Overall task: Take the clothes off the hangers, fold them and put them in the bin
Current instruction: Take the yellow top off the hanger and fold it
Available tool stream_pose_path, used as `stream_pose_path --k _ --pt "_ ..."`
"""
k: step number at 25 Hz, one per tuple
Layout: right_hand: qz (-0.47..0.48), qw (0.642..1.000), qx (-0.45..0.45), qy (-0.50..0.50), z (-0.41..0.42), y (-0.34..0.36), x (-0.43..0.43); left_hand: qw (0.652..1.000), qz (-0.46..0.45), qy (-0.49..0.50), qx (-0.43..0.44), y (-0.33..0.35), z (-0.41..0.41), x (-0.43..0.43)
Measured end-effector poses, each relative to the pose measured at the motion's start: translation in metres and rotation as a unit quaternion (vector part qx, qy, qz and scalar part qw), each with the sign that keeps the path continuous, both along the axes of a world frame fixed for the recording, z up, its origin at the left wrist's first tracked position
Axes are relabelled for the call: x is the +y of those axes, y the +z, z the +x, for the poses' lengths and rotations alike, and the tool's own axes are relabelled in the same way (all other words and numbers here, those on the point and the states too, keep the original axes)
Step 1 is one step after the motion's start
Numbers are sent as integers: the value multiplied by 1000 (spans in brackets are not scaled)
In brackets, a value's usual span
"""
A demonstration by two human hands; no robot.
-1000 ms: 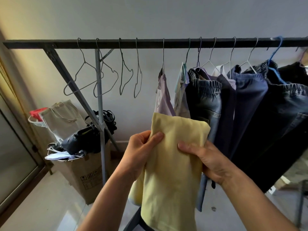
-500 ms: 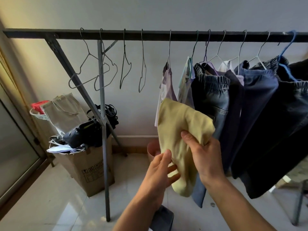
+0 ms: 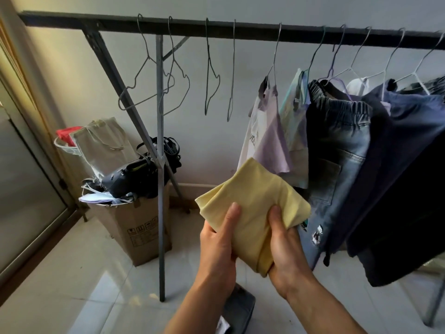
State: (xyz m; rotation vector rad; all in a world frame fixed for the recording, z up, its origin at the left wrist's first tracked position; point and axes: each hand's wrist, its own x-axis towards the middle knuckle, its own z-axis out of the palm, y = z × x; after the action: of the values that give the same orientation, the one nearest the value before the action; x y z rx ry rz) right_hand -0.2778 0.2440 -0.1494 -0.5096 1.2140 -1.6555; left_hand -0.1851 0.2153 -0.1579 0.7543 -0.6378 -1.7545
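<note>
Since a moment ago we've doubled the cloth up — left hand and right hand both clamp it — folding's nearly done.

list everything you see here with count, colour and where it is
rail: 1, dark grey, across the top
empty hangers: 4, grey wire, left part of the rail
hanging clothes: at least five, lilac, pale, denim, navy, right part of the rail
yellow garment: 1, pale yellow, folded, in front of the hanging clothes
cardboard box: 1, brown, on the floor at left
black bag: 1, black, on top of the box
tote bag: 1, beige, left of the black bag
left hand: 1, grips the garment's left side
right hand: 1, grips its lower right
</note>
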Motion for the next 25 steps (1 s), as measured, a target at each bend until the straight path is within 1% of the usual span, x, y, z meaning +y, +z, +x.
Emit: stream_pose_path --k 2,5,7,10,13,15,16,18,19,22,25 --pt "12 1000 -13 18 12 -4 -7 999 0 19 -27 -5 15 -11" --pt "56 997 -40 40 29 -13 -19 997 31 60 -24 -13 36 -25" --pt "84 996 -5 34 37 -19 -32 996 54 72 -14 -22 50 -33" --pt "114 989 93 4 43 -32 -53 994 75 79 5 -33 68 -41" --pt "139 982 126 35 49 -45 -72 989 106 90 46 -46 79 -47" --pt "182 973 93 105 53 -57 -85 983 133 91 87 -55 82 -50" --pt "210 964 45 157 54 -62 -91 978 150 96 109 -60 83 -51" --pt "251 928 -70 265 56 -72 -104 964 183 115 154 -77 85 -53" --pt "257 914 -108 296 55 -76 -109 957 193 120 179 -84 87 -52" --pt "249 898 -147 333 52 -100 -125 936 218 131 242 -114 91 -49" --pt "287 868 -159 373 58 -135 -132 922 235 162 263 -151 93 -47"
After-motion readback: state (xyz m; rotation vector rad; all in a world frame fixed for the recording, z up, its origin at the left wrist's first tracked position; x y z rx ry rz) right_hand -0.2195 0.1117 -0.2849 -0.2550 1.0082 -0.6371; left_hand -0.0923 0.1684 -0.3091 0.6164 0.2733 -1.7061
